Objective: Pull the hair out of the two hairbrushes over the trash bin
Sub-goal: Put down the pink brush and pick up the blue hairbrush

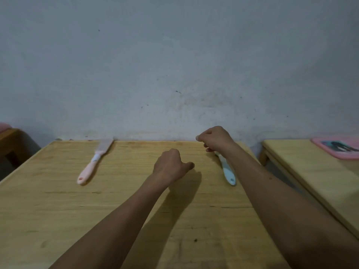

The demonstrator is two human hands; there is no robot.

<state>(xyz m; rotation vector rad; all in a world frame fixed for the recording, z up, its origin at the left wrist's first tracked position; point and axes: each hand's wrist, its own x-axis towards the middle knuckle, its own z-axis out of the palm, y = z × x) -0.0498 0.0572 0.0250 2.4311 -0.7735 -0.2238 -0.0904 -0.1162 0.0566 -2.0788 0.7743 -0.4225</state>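
Note:
A pink hairbrush (91, 166) lies on the wooden table (58, 210) at the far left, its head toward the wall. A light blue hairbrush (227, 171) lies at the far right, with its head hidden under my right hand (215, 139). That hand hovers over the brush head with its fingers curled shut; whether it touches the brush cannot be told. My left hand (171, 165) is a loose fist above the middle of the table, holding nothing. No trash bin is in view.
A grey wall stands right behind the table's far edge. A second wooden table (303, 171) stands to the right with a pink mat (338, 149) on it. Dark wooden furniture (9, 144) shows at the left edge.

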